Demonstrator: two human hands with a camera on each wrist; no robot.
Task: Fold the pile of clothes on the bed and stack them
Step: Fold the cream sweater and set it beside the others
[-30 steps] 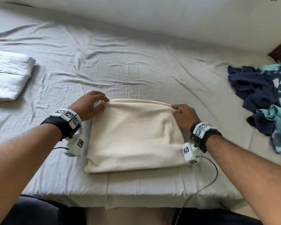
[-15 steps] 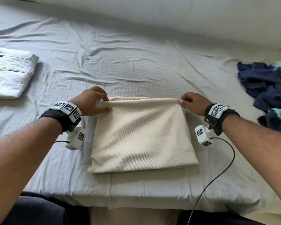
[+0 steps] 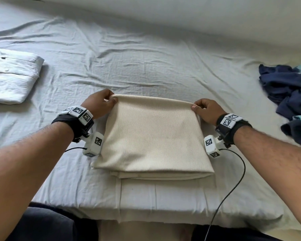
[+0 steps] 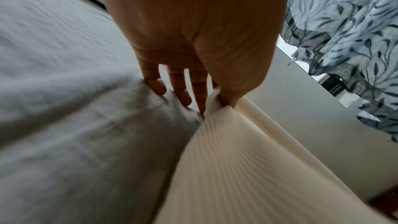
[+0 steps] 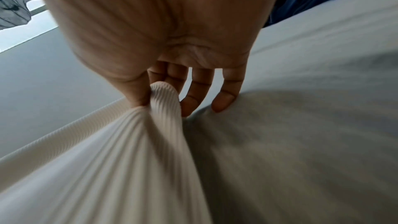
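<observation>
A cream ribbed garment (image 3: 153, 136) lies folded near the bed's front edge, its far fold raised off the sheet. My left hand (image 3: 101, 103) pinches its far left corner, thumb against forefinger, as the left wrist view shows on the cream garment (image 4: 226, 159). My right hand (image 3: 204, 108) pinches the far right corner; in the right wrist view the ribbed cloth (image 5: 133, 151) bunches between thumb and fingers. A folded white shirt (image 3: 12, 75) lies at the left. Unfolded navy and teal clothes (image 3: 290, 98) lie in a pile at the right.
The bed (image 3: 146, 54) is covered by a wrinkled pale grey sheet and stands against a white wall. Black cables run from the wrist cameras, one cable (image 3: 233, 186) trailing over the bed's front edge. Dark trousers show below that edge.
Both hands have lifted the garment's far edge and drawn it taut, moving apart and away from me. The near layers stay flat on the sheet.
</observation>
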